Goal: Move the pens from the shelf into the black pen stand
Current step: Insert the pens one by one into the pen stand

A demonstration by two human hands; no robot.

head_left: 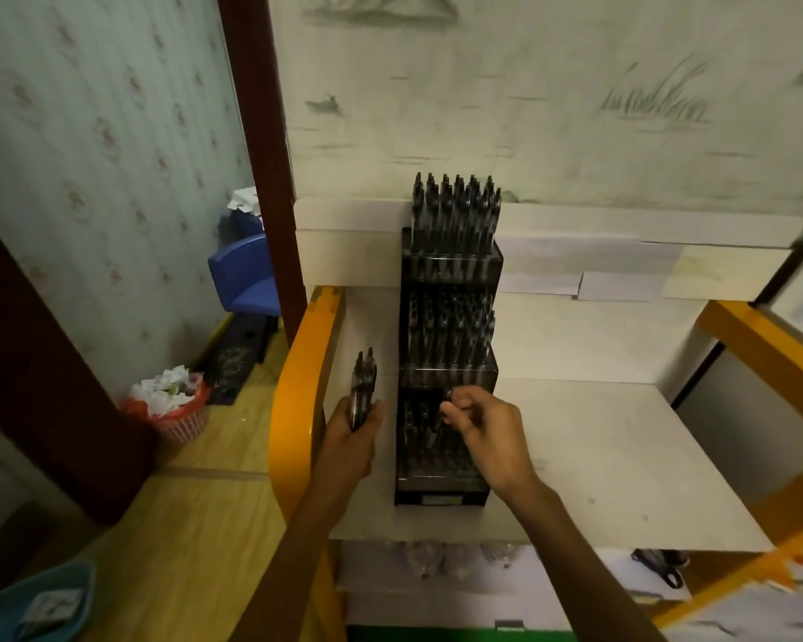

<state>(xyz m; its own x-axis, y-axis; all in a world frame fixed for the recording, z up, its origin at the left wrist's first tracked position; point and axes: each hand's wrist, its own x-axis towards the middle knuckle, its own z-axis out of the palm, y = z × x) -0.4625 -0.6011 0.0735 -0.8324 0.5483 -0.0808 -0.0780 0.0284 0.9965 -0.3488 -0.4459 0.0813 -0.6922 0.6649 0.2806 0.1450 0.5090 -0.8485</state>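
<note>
Both forearms enter from the bottom edge, cut off below the elbow. Left hand (pixel 351 433) grips a small bundle of pens (pixel 363 386) upright, fingers curled round the barrels; the lower ends are hidden in the palm, and the exact count cannot be read. It sits just left of the black pen stand (pixel 448 345), near the shelf's orange side rail (pixel 297 386).

Right hand (pixel 480 426) is over the stand's lowest tier, fingers (pixel 450 410) pinching a dark pen top – the pen's body merges with the dark compartment and is hard to make out.

Stand rises in three stepped tiers on the white shelf (pixel 622 456); top tier is packed with pens, middle tier also filled, front tier's contents blurred. To the right of the stand the shelf board shows bare white as far as its rounded corner. Left margin is narrow – only a strip between stand and rail. Below the board, items on the lower level are dim and indistinct.
</note>
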